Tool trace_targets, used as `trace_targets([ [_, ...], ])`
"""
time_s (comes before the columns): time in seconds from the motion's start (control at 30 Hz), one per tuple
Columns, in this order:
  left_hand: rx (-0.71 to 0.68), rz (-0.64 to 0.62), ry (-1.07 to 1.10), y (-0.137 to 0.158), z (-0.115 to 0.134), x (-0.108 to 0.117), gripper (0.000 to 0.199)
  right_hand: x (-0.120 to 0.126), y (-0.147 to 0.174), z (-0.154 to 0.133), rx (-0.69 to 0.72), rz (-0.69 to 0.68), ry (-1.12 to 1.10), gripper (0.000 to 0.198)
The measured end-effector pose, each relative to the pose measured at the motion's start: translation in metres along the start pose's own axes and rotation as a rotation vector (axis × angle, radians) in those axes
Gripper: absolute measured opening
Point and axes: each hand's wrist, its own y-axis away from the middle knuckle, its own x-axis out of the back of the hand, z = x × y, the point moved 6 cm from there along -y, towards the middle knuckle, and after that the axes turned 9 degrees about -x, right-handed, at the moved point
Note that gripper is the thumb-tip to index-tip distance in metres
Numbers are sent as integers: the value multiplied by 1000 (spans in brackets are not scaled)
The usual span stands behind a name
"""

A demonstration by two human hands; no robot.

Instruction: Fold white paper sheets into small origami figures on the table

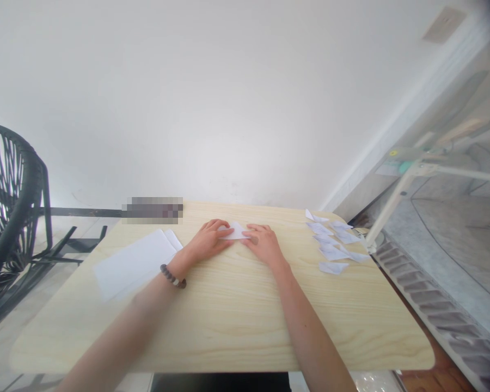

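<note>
Both hands (207, 239) (266, 245) on small white paper (237, 231), far edge peaked

- No text, label, brand or number can be read.
- Pixelated patch (155, 210), left of centre: whatever it bears is hidden.
- Small yellow mark (393, 153), toward the right edge: too blurred to make out.

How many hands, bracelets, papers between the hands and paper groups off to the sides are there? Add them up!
Hands: 2, left hand and right hand
Bracelet: 1
Paper between hands: 1
Paper groups: 2, flat sheets and folded pieces
Total: 6
</note>
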Motion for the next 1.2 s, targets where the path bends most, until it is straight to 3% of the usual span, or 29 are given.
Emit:
trace_targets([
  [0.37, -10, 39, 18, -2, -10, -5, 27, -6, -1, -14, 60, -21, 117, 25],
  [0.7, 47, 40, -43, 0, -11, -1, 26, -9, 4, -19, 15, -63, 280, 35],
  [1.2, 96, 84, -45, 5, -23, -10, 31, -14, 5, -18, 42, -89, 243, 33],
])
